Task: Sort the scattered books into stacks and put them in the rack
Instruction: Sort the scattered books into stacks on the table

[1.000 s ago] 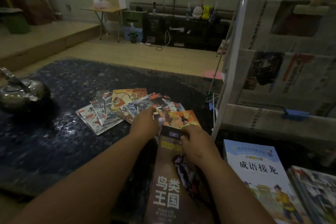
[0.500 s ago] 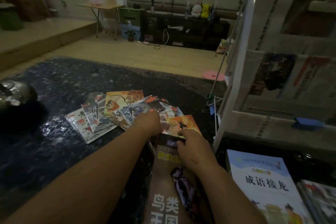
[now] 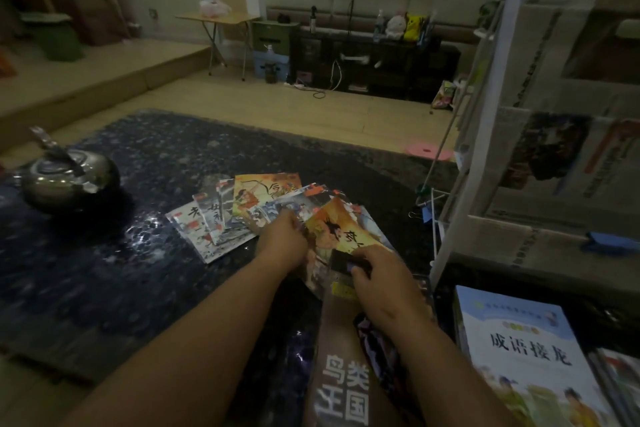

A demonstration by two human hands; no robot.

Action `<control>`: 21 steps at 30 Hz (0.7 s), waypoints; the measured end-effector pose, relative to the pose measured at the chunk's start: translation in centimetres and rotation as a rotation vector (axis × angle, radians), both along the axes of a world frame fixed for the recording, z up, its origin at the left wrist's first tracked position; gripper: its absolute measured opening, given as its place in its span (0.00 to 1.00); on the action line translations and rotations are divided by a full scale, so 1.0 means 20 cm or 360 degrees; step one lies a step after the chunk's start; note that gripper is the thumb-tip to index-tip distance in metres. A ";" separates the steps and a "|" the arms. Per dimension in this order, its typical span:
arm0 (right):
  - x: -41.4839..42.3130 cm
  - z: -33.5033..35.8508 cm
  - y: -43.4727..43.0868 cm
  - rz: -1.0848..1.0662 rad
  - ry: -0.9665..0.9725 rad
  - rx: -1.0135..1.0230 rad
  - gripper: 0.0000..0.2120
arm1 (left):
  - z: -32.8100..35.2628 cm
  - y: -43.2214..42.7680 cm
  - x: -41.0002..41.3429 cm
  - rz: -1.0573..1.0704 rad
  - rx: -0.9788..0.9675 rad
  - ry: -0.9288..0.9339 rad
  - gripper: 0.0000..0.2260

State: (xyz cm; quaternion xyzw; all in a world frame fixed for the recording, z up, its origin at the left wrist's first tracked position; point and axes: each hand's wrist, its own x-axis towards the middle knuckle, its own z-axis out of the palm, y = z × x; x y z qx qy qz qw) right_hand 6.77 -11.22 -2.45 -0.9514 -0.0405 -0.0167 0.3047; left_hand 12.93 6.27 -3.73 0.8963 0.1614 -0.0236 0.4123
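Fanned out on the dark mat point(image 3: 104, 253), overlapping, covers up: thin books point(image 3: 221, 218), white ones at the left, an orange-yellow one at the back. Nearest of the fan, and up it tilts: orange book point(image 3: 341, 230), raised off the pile, gripped at its left edge by the left hand point(image 3: 282, 241). Just below, brown book point(image 3: 341, 367), long, white characters on the cover, lying flat, top end pinched by the right hand point(image 3: 379, 279). Off to the right, blue book point(image 3: 519, 350), face up, topping a stack; more books point(image 3: 620, 378) beside it, blurred. Behind those, white rack point(image 3: 479, 114), upright, shelves lined with newspaper point(image 3: 554, 163).
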 end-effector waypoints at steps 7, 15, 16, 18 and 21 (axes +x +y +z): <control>-0.14 0.02 0.20 0.0235 -0.0042 -0.0018 0.16 | 0.06 0.26 -0.25 0.0159 -0.0255 0.0171 0.14; -0.29 0.01 0.38 0.0525 0.0066 -0.0636 0.15 | 0.07 0.44 -0.46 0.0084 -0.0068 0.0523 0.22; -0.31 -0.01 0.38 0.0557 0.0089 -0.0685 0.14 | 0.06 0.46 -0.47 0.0049 0.0020 0.0585 0.25; -0.32 -0.03 0.40 0.0613 0.0108 -0.0768 0.13 | 0.05 0.48 -0.50 -0.0037 0.0231 0.0680 0.29; -0.34 -0.06 0.42 0.0688 0.0133 -0.0937 0.11 | 0.07 0.50 -0.53 -0.0197 0.0504 0.0750 0.28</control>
